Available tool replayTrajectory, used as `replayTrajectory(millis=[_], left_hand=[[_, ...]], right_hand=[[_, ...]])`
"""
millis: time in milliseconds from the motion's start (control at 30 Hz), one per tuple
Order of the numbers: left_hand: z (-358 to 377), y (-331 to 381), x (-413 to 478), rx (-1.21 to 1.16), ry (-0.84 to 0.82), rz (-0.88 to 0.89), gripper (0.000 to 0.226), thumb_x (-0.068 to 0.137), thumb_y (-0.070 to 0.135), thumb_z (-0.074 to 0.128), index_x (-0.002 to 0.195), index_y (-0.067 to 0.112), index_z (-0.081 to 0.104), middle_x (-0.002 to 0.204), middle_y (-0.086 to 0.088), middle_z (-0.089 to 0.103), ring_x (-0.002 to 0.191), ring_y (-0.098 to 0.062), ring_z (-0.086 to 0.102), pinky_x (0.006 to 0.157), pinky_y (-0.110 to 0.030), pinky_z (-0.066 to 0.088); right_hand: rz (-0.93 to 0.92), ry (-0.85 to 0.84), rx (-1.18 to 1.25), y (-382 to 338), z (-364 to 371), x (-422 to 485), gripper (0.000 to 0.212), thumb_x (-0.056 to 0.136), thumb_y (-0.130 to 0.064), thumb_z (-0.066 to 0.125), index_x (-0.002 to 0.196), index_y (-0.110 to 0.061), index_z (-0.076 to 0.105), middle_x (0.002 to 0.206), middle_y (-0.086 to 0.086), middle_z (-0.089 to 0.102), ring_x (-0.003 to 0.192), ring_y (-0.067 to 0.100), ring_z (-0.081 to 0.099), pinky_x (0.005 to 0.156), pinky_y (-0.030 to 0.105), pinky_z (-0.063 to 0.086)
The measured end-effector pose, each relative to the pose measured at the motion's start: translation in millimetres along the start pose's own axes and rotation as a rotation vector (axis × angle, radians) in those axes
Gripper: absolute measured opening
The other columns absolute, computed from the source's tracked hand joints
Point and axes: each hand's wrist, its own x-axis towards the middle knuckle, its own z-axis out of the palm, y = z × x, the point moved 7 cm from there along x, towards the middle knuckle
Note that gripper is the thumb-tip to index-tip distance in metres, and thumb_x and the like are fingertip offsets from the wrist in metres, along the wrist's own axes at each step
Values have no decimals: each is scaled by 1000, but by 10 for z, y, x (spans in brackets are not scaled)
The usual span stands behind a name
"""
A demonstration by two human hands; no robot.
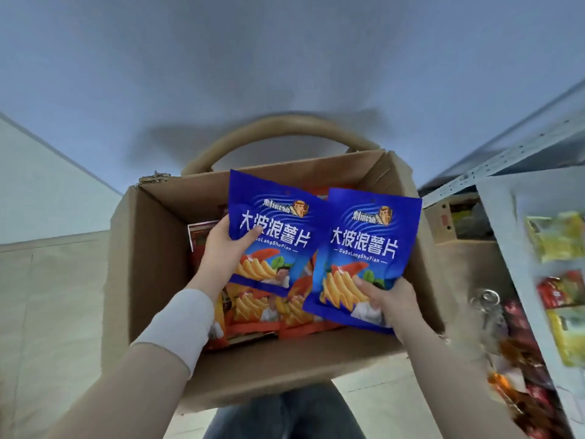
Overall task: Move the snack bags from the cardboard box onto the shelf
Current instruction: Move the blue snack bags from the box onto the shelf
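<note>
Above the cardboard box [152, 248], both hands [221, 248] [389, 299] grip blue snack bags [269, 229]; shelf [506, 236] rightward.

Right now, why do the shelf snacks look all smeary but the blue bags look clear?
Head view: the shelf and its snacks at the right edge are streaked with motion blur and bent by the wide-angle lens; the two blue chip bags, held by the left hand and right hand over the cardboard box, sit near the centre and stay sharp.
</note>
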Motion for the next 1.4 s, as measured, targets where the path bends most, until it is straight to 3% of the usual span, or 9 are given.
replayTrajectory(millis=[133, 300, 433, 533, 900, 1033, 1167, 1267, 1400], left_hand=[[664, 856, -381, 66, -113, 198, 26, 83, 27, 70, 104, 24, 55, 93, 10, 65, 87, -11, 63, 74, -25, 52], [1990, 1888, -934, 131, -238, 486, 20, 85, 24, 68, 99, 22, 53, 84, 15, 58, 75, -1, 56, 63, -12, 42], [3294, 2472, -1541, 114, -338, 655, 28, 85, 26, 67, 108, 14, 56, 96, 4, 63, 84, -11, 61, 69, -18, 47], [4217, 2785, -2005, 67, -362, 734, 38, 85, 28, 67, 116, 9, 55, 105, 1, 63, 91, -14, 61, 69, -16, 46], [6937, 3704, -3191, 134, -558, 953, 36, 84, 30, 68, 111, 8, 59, 105, -2, 66, 89, -14, 61, 67, -18, 45], [7780, 3913, -3183, 193, -595, 995, 34, 84, 30, 68, 109, 9, 61, 105, -4, 67, 89, -16, 62, 71, -24, 45], [8675, 4072, -3022, 226, -649, 995, 41, 84, 28, 67, 119, 8, 60, 115, -7, 66, 102, -21, 62, 77, -25, 42], [9339, 4139, -2882, 266, -709, 971, 45, 85, 26, 67, 124, 7, 56, 122, -7, 63, 111, -22, 59, 82, -24, 41], [10056, 4150, -2687, 373, -726, 916, 42, 85, 28, 67, 118, 4, 60, 118, -10, 65, 107, -26, 61, 75, -25, 40]], right_hand=[[-87, 124, 109, -167, -931, -454, 43, 73, -13, 78, 107, -15, 53, 95, -2, 61, 83, 11, 59, 68, 23, 49], [-128, 367, 166, -76, -2451, -812, 54, 63, -32, 84, 107, -16, 57, 102, 3, 66, 95, 24, 63, 84, 40, 51], [-200, 543, 257, -15, -3748, -1066, 27, 73, -19, 77, 88, -17, 55, 79, -5, 61, 69, 6, 55, 59, 22, 45], [-232, 650, 327, 125, -4661, -1194, 24, 72, -17, 78, 79, -20, 56, 76, -6, 62, 67, 6, 56, 58, 23, 44], [-314, 973, 521, 327, -7169, -1153, 37, 71, -29, 79, 96, -13, 58, 77, -4, 62, 67, 12, 58, 59, 25, 44], [-300, 1026, 561, 331, -7722, -819, 36, 72, -25, 78, 98, -17, 54, 86, -3, 61, 78, 16, 58, 71, 30, 45], [-286, 1051, 587, 300, -8238, -338, 27, 72, -20, 78, 87, -18, 56, 77, -5, 60, 69, 12, 58, 67, 28, 46], [-235, 1074, 592, 279, -8596, 46, 32, 72, -22, 78, 95, -17, 56, 79, -5, 62, 68, 9, 59, 59, 24, 45], [-195, 1127, 597, 286, -9010, 447, 36, 73, -22, 78, 99, -17, 54, 90, -1, 61, 76, 15, 58, 67, 27, 43]])
